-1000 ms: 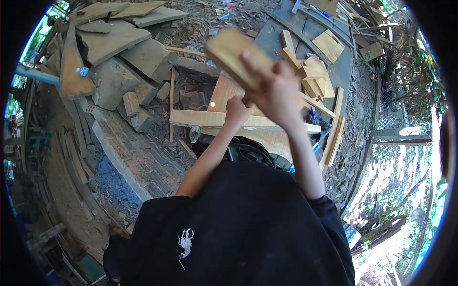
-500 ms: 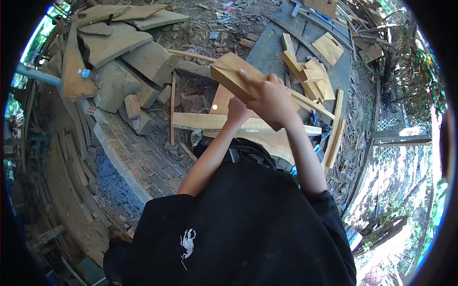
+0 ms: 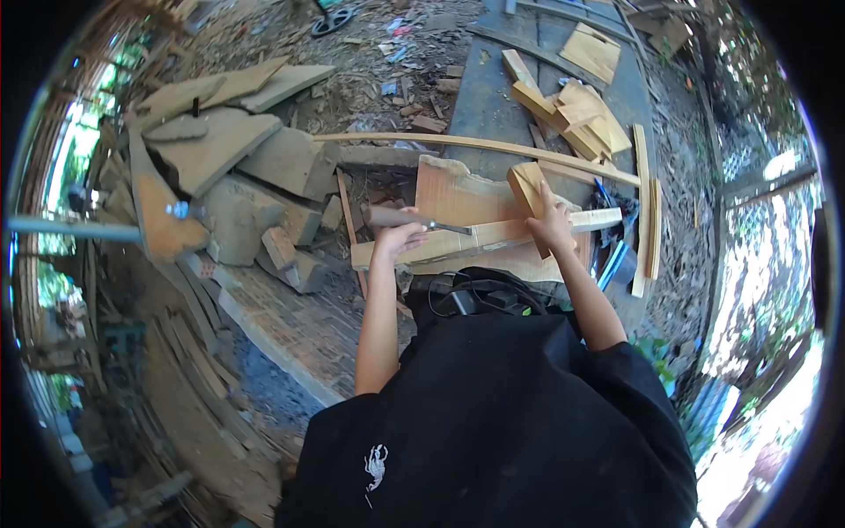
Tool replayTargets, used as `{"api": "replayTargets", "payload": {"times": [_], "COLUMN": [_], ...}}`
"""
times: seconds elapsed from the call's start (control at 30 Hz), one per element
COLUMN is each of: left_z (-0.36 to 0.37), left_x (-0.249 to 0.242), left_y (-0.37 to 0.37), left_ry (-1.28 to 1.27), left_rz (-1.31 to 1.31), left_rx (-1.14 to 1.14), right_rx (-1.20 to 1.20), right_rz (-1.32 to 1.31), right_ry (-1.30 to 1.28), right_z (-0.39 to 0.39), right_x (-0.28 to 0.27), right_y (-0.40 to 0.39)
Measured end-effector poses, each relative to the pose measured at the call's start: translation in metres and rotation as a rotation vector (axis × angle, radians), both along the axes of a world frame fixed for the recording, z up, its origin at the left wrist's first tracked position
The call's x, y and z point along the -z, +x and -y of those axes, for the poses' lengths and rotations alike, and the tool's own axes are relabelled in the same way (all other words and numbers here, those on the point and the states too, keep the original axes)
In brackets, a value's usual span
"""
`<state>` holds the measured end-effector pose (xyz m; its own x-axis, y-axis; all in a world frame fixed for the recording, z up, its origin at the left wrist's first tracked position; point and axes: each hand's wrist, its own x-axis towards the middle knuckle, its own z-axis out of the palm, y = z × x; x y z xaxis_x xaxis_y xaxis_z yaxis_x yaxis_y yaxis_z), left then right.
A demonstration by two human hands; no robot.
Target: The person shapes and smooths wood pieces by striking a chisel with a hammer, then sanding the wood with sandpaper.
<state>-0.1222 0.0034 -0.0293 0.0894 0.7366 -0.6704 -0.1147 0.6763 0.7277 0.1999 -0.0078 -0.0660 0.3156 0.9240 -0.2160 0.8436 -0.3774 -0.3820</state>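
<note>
Chisel [image 3: 451,228] now tipped low over the wooden beam [image 3: 503,233], left hand [image 3: 400,240] grip holding its handle. Wooden block [image 3: 526,188], grasped by right hand [image 3: 553,225], has shifted from near the left hand to farther right along the beam; contact unclear. Striking looks paused.

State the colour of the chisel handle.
The chisel handle is dull brown, best seen in the head view.
</note>
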Motion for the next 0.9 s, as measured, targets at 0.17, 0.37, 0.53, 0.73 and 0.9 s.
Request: {"api": "replayTargets", "payload": {"times": [0.17,0.37,0.53,0.73,0.9], "left_z": [0.023,0.048,0.071,0.101,0.111], "left_x": [0.016,0.035,0.038,0.034,0.025], "left_y": [-0.025,-0.032,-0.022,0.0,0.006], "left_ry": [-0.065,-0.044,0.004,0.074,0.102], "left_rz": [0.185,0.241,0.254,0.193,0.17], "left_rx": [-0.06,-0.131,-0.208,-0.335,-0.383], "right_rx": [-0.096,-0.069,-0.074,-0.065,-0.068], "right_rz": [0.19,0.296,0.284,0.303,0.258], "right_ry": [-0.181,-0.051,-0.064,-0.055,-0.093], "right_z": [0.001,0.007,0.006,0.008,0.007], "right_x": [0.009,0.02,0.017,0.016,0.013], "right_y": [-0.004,-0.008,-0.008,-0.009,-0.008]}}
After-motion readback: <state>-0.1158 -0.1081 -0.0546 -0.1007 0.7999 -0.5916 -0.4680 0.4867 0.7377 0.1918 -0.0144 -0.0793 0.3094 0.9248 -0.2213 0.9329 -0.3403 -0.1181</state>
